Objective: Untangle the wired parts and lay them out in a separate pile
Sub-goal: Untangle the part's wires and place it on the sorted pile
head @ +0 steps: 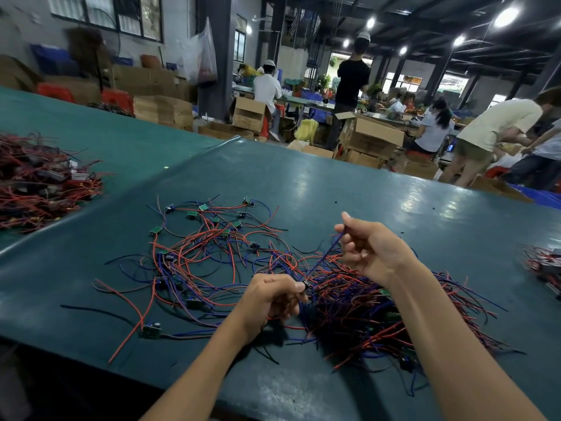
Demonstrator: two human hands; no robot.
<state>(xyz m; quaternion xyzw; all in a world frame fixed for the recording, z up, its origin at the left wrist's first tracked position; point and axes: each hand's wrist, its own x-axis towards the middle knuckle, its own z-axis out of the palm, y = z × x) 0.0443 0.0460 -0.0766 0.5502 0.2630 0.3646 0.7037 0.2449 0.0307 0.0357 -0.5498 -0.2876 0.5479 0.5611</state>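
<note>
A dense tangle of red, blue and black wired parts lies on the green table, under and right of my hands. A looser spread of wired parts with small green boards lies to the left of it. My left hand pinches a small dark part at the tangle's edge. My right hand, raised above the tangle, pinches a blue wire that runs taut down to the part in my left hand.
A big heap of red and black wired parts sits on the neighbouring table at far left. Another small bunch lies at the right edge. Cardboard boxes and several people stand beyond the table.
</note>
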